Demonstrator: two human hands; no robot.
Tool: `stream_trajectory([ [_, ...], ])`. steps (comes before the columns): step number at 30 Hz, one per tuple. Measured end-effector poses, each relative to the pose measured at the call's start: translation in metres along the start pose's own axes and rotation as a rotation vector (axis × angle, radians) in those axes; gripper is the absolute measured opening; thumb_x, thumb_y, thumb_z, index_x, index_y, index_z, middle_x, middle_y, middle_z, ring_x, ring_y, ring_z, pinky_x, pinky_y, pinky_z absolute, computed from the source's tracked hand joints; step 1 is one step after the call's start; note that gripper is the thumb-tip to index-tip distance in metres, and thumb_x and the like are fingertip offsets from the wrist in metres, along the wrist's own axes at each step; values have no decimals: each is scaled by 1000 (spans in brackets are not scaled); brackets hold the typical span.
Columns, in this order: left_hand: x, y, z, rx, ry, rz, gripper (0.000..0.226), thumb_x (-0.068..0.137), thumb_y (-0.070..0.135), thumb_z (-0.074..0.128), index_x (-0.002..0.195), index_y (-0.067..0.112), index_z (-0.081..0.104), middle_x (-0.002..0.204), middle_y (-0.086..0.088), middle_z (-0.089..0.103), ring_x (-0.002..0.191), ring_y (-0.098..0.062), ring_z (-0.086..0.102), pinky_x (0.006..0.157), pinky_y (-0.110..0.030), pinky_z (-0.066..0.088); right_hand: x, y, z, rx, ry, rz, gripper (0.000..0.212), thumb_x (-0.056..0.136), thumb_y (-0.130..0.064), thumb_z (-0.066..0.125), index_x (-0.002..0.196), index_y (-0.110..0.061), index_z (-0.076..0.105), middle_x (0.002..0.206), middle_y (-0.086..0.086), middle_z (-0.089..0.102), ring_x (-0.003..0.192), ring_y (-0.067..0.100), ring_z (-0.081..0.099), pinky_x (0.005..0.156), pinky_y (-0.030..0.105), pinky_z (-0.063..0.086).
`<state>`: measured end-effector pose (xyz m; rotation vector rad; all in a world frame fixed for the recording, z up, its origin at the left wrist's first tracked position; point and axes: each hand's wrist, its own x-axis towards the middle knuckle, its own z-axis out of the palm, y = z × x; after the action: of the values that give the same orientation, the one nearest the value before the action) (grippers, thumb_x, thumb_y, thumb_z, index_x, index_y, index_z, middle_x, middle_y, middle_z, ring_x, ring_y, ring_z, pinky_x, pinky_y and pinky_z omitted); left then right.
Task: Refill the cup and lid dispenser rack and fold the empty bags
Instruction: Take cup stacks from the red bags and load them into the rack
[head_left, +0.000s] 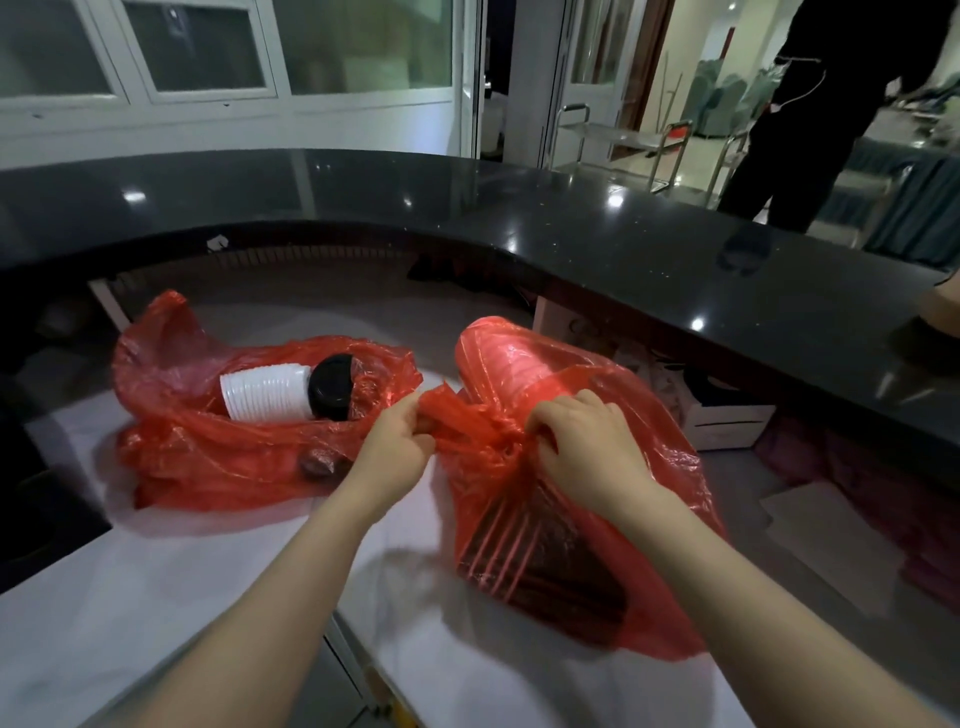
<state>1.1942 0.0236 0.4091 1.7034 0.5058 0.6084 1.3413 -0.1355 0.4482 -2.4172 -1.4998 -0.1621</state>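
The black counter (571, 223) curved across the far side, and below it ran the white work surface (156, 597) on which both red bags lay, well apart from any dispenser rack, which did not show in the view at all. The right-hand bag (519, 364) was the fuller of the two, bulging with what looked like stacked goods, a pale ribbed stack toward its far end and darker contents near its close end, though the red film hid what they were. The left-hand bag (208, 457) lay slack and open with a stack of white cups (265, 392) and a black lid (332, 387) exposed in its mouth, lying on their side. The right hand (587, 447) was curled tightly into the gathered neck of the full bag, fingers dug into the bunched film, and the left hand (400, 441) pinched a loose flap of the same bag just beside it. The likeliest trouble, as I judged it, was the thin film tearing if the knot were pulled apart by force, leaving a bag unfit to fold. A sharp tug might also have rolled the contents off the near edge of the surface, or nudged the exposed cups loose.
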Motion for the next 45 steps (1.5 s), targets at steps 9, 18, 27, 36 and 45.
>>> stream_trajectory([
  [9, 13, 14, 17, 410, -196, 277, 48, 84, -6, 60, 123, 22, 62, 134, 0, 54, 123, -10, 48, 108, -27, 38, -17, 4, -10, 118, -5, -15, 44, 86, -35, 32, 113, -38, 67, 95, -11, 50, 90, 12, 33, 78, 35, 23],
  [18, 27, -2, 19, 923, 7, 298, 22, 84, 16, 63, 103, 24, 70, 106, 4, 65, 103, -21, 55, 91, -37, 38, -58, 25, -18, -75, 69, 110, 25, 79, -10, 66, 91, -30, 76, 95, -5, 55, 98, 22, 47, 78, 32, 22],
  [27, 16, -2, -4, 679, -20, 126, 41, 86, 4, 49, 121, 21, 60, 117, -6, 67, 106, -31, 60, 88, -37, 45, -106, 40, -35, -322, 125, 488, 18, 80, -14, 66, 91, -24, 77, 112, 2, 62, 106, 28, 50, 88, 39, 30],
  [36, -27, 31, 1, 587, -351, 493, 61, 70, 13, 65, 129, 23, 56, 139, 0, 49, 132, -20, 41, 112, -39, 30, -127, -36, -19, -157, -66, 346, 34, 78, -26, 54, 111, -31, 62, 113, -12, 61, 119, 15, 46, 111, 44, 9],
  [45, -49, 35, 8, 1123, -718, 745, 43, 95, 53, 29, 114, 35, 63, 120, 14, 63, 134, -9, 39, 110, -55, -23, -179, -49, -15, -118, -223, 420, 8, 78, -24, 46, 80, -28, 52, 83, -11, 59, 93, 12, 56, 118, 41, 6],
])
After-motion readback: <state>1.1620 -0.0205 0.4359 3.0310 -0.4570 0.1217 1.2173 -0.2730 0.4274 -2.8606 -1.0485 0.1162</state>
